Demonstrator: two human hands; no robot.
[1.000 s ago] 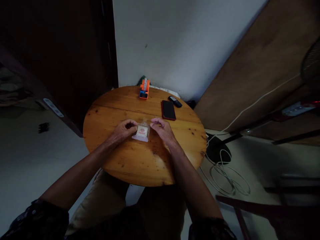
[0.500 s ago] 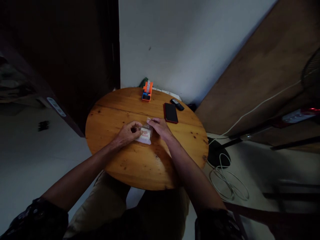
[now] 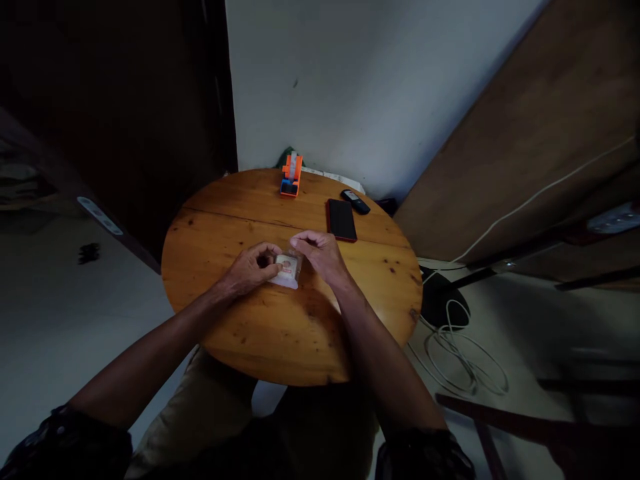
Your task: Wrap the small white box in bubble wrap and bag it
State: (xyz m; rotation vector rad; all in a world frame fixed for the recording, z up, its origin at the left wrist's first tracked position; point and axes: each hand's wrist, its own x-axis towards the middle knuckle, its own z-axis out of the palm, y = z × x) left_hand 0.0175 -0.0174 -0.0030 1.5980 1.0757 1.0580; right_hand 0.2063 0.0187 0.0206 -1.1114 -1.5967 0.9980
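PLACE: home, apparently (dimly lit) | SIGNS: round wooden table (image 3: 210,247), dark door (image 3: 125,100), pale wall (image 3: 360,87)

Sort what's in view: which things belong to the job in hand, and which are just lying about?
In hand:
- wrapped packet
- left hand, thumb on it
- right hand, fingertips by its far edge

Apparently lying about, untouched:
- orange tape dispenser
- red-edged black device
- dark handset
- coiled cable

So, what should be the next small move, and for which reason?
Perhaps the right hand should gently draw on the far edge of the clear wrapper: it is close to that edge, and the left hand has its thumb on the small white packet.
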